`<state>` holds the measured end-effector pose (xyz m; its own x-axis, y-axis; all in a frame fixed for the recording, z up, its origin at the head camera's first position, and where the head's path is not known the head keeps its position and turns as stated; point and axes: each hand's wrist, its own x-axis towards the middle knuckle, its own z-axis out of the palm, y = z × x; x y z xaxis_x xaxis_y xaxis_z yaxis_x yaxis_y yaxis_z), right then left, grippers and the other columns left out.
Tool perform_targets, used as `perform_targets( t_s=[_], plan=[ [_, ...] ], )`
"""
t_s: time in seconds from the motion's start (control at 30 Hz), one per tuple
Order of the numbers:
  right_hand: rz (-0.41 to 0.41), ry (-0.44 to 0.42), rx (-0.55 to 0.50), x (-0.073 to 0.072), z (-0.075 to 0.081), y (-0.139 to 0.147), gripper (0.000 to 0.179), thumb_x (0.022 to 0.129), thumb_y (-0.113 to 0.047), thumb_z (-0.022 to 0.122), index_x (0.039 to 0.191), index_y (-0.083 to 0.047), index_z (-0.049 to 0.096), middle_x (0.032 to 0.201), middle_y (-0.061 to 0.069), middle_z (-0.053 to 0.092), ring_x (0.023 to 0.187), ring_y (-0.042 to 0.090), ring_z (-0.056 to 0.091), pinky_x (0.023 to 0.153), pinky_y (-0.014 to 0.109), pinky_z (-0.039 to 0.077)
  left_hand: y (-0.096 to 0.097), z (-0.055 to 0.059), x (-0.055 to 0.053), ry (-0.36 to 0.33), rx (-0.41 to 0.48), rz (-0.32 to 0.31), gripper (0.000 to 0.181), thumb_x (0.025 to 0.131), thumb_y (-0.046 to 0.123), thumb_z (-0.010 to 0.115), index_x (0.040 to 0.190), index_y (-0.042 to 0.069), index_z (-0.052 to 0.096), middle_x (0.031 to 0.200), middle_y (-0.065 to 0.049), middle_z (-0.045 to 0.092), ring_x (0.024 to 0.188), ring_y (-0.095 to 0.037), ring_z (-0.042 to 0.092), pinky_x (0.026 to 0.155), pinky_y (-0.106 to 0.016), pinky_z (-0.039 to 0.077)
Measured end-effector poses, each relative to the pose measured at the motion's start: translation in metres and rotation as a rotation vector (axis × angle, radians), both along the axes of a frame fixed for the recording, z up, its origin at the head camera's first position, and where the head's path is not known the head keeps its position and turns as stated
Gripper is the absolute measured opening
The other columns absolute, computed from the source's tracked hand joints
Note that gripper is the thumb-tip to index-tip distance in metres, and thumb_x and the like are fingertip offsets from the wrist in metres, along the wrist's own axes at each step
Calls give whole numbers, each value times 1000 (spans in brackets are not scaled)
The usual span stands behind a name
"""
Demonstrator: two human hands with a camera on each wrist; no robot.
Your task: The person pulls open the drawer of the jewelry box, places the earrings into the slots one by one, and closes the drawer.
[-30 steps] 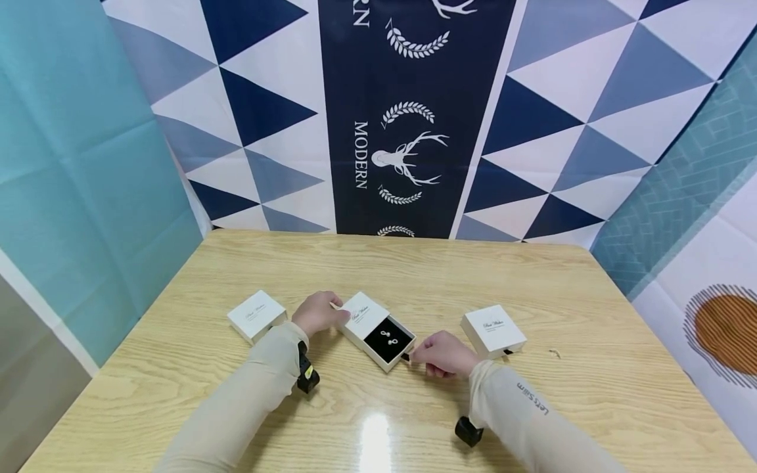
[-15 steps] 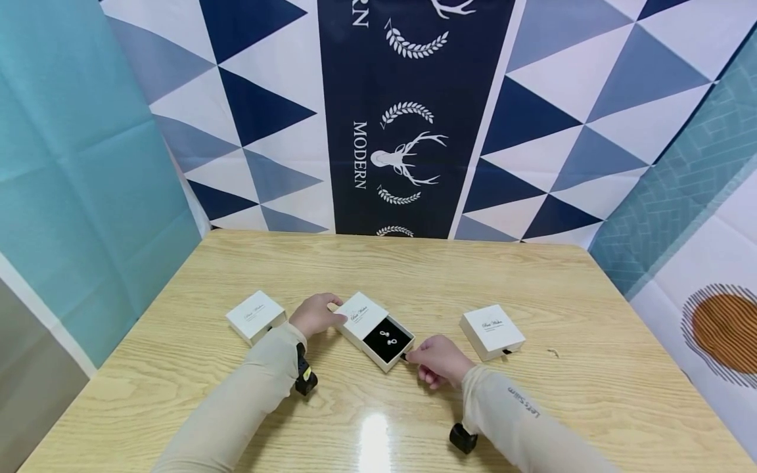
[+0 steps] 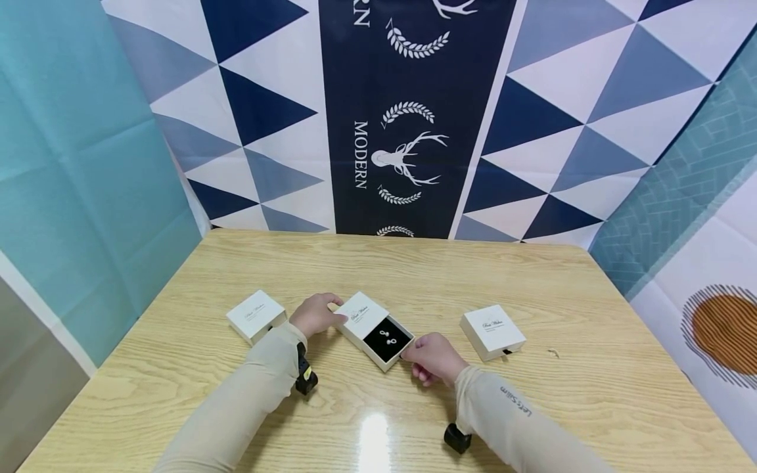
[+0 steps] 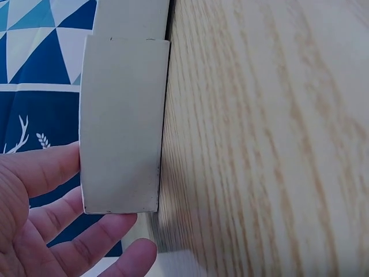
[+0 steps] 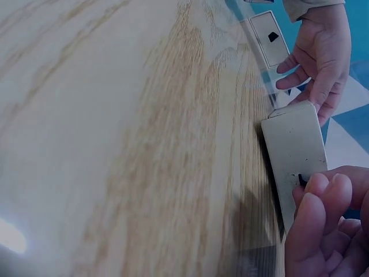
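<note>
In the middle of the table sits a white jewelry box, its sleeve partly off a drawer with black lining. Two small silvery earrings lie on that lining. My left hand holds the sleeve's far left end, thumb on the printed top; in the left wrist view the fingers reach around the end of the sleeve. At the drawer's front, my right hand pinches the black ribbon tab, with fingertips close against the front wall.
A closed white box lies left of my left hand, partly behind the sleeve. Another closed white box with a black tab stands to the right. A small thin scrap lies farther right on the wooden table.
My right hand has shifted slightly left, closer to the drawer's front, so less of the black tab shows. The left hand and the box stay nearly still.
</note>
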<state>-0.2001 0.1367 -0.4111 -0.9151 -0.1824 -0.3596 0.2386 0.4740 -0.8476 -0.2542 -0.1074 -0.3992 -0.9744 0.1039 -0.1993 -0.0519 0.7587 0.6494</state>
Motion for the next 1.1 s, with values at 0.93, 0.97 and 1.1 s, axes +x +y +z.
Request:
perform_targets(
  t_s=[0.93, 0.97, 1.1],
  plan=[
    [78, 57, 133, -5, -4, -3, 25, 84, -1, 58, 60, -4, 55, 46, 1, 50, 38, 8, 42, 40, 22, 45, 1, -2, -1, -4, -1, 3, 39, 87, 23, 70, 123, 9, 63, 127, -13, 60, 88, -22, 56, 83, -42, 45],
    [77, 56, 137, -5, -3, -3, 25, 84, -1, 58, 60, -4, 55, 46, 1, 50, 38, 8, 42, 40, 22, 45, 1, -2, -1, 0, -2, 1, 39, 87, 23, 70, 123, 9, 63, 127, -14, 59, 89, -22, 56, 84, -43, 45],
    [77, 54, 152, -8, -3, -5, 25, 84, -1, 58, 60, -4, 54, 46, 1, 50, 38, 8, 42, 40, 22, 44, 1, -3, -1, 14, -13, -6, 39, 87, 23, 70, 123, 9, 63, 123, -14, 61, 92, -23, 58, 85, -44, 46]
  ],
)
